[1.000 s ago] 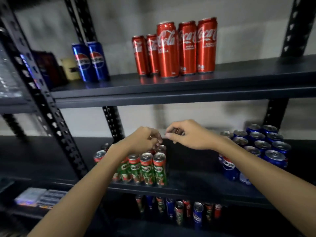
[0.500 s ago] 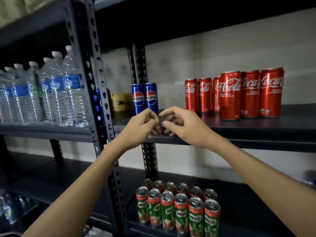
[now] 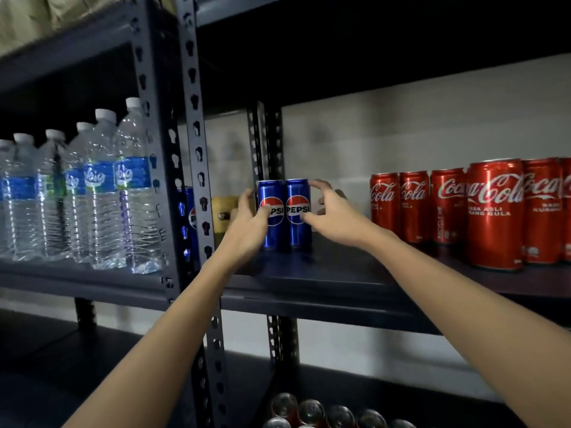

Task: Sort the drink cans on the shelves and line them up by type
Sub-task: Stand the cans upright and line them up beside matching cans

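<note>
Two blue Pepsi cans stand upright and touching on the dark upper shelf (image 3: 340, 273). My left hand (image 3: 247, 220) grips the left Pepsi can (image 3: 272, 191), thumb across its logo and fingers round its left side. The right Pepsi can (image 3: 299, 196) is held by my right hand (image 3: 335, 216), with the thumb on its front and the fingers curled over its right side. To the right on the same shelf stand several red Coca-Cola cans (image 3: 494, 211) in rows. A third Pepsi can (image 3: 189, 211) shows partly behind the post.
A perforated steel post (image 3: 197, 143) rises just left of my left hand. Several water bottles (image 3: 102, 186) fill the neighbouring shelf on the left. A yellow object (image 3: 224, 205) sits behind my left hand. Silver can tops (image 3: 312, 412) show on the shelf below.
My view has lifted from the lower shelf to the upper one. Both hands rose, moved apart and reached in, and now hold the two Pepsi cans.
</note>
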